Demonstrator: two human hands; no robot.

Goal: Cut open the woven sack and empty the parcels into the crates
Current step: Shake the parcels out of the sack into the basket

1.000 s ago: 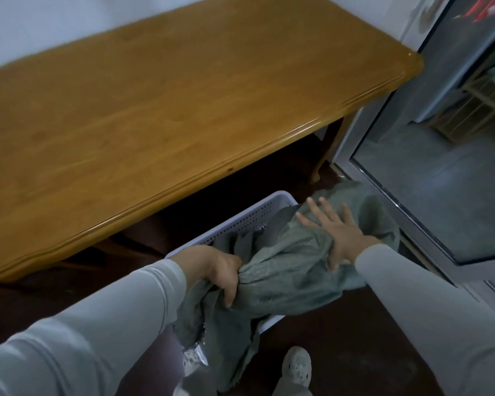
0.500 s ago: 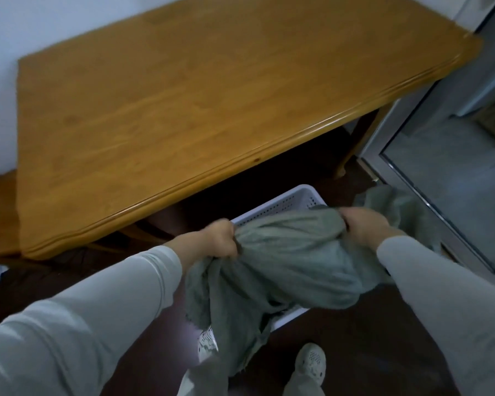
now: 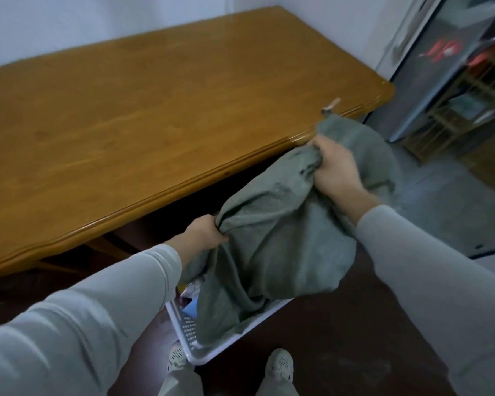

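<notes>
Grey-green cloth was bunched in both fists. The left hand (image 3: 205,234) gripped a gathered fold of the sack (image 3: 283,238) low on its near side, and the right hand (image 3: 333,164) clamped a twisted handful higher up, by the edge of the worktop (image 3: 155,110). The hands were well apart, with the sack slung between them and its lower end draped into the white crate (image 3: 232,342) on the floor. A few parcels (image 3: 190,298) showed in the crate's left corner, beside the hanging cloth. The sack looked soft, limp and light, probably nearly empty, so it would sag and slide rather than hold shape. Bunched handfuls at the raised end seemed the surest hold. A small blurred object (image 3: 330,106) lay near the worktop's right corner; what it was, couldn't tell.
</notes>
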